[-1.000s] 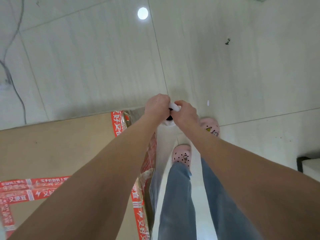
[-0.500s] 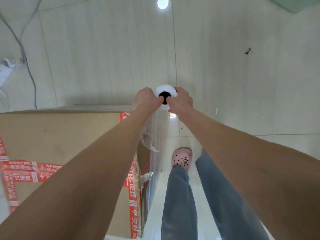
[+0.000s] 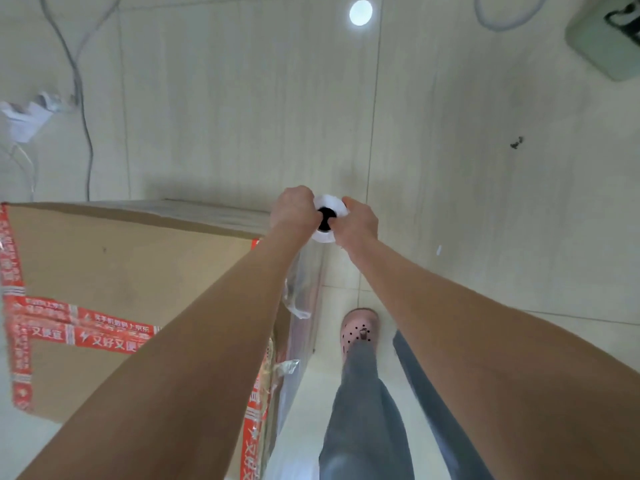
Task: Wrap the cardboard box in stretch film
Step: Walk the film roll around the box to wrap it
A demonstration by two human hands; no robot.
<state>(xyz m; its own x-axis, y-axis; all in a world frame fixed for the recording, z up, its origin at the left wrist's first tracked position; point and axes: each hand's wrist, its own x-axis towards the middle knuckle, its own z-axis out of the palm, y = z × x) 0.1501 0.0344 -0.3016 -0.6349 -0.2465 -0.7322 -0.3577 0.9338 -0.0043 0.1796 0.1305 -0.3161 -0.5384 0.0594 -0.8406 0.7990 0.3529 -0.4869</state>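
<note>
Now | left grip (image 3: 294, 209) and right grip (image 3: 358, 223) each clamped the white stretch-film roll (image 3: 325, 201) | brown red-taped cardboard box (image 3: 138, 265) corner was alongside | step wanted taut film and an upright roll.

Pretty bright, even indoor light, kinda washed out and soft overall. A round lamp glare (image 3: 360, 12) bounces off the glossy floor (image 3: 467, 150). There's a faint shadow (image 3: 214, 188) behind the cardboard box (image 3: 121, 265). Fisheye bends the tile lines (image 3: 375, 98) near the edges, and the forearms (image 3: 173, 375) down low look smeary.
</note>
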